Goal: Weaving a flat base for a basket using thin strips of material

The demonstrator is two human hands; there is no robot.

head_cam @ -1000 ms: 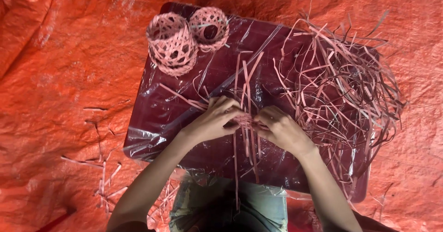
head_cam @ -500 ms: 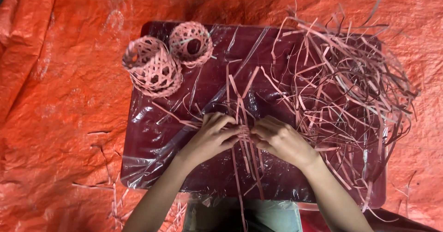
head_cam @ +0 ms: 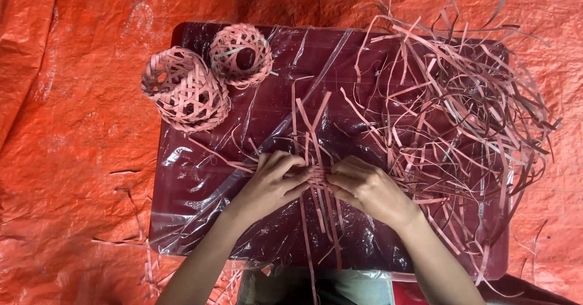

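near the front edge of the dark red board (head_cam: 182,220), at its middle, the left hand (head_cam: 274,180) and the right hand (head_cam: 367,186) meet over a small crossing of pink strips (head_cam: 316,177). the fingers of both are closed, pinching and pressing the strips flat on the clear plastic sheet (head_cam: 291,62). two woven pink baskets (head_cam: 188,89) lie at the board's far left corner, touching. a loose tangle of pink strips (head_cam: 461,111) covers its right side. orange tarp (head_cam: 73,129) lies under all.
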